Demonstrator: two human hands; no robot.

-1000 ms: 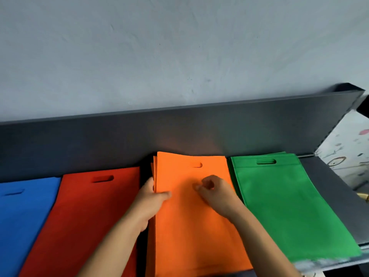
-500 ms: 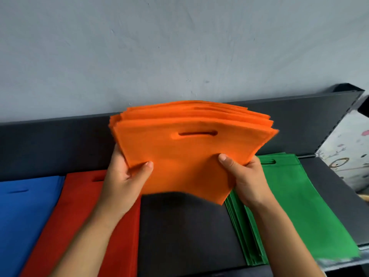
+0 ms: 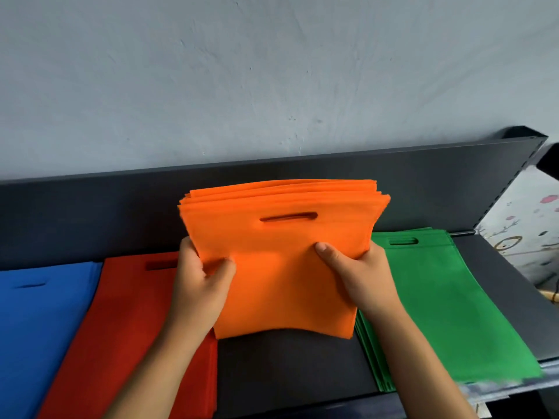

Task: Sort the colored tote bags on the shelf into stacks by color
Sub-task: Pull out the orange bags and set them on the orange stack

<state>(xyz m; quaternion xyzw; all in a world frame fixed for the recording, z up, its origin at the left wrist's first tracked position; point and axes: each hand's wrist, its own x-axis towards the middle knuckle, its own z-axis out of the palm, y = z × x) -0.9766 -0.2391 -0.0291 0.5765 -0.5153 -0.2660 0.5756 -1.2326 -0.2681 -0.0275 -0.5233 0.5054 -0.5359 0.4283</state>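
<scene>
A thick bundle of flat orange fabric tote bags (image 3: 281, 267) is held upright above the middle of the dark shelf (image 3: 290, 373), its lower edge just over the bare surface, probably so that the edges can be squared before the bundle is laid down. It is gripped at both sides: the left hand (image 3: 199, 285) is closed on the left edge with the thumb in front, and the right hand (image 3: 360, 273) is closed on the right edge in the same way. The bundle therefore lies between the two hands. The flat stacks of blue bags (image 3: 39, 328) and red bags (image 3: 127, 328) are seen toward the shelf's left end, and the green bags (image 3: 447, 313) toward its right end.
</scene>
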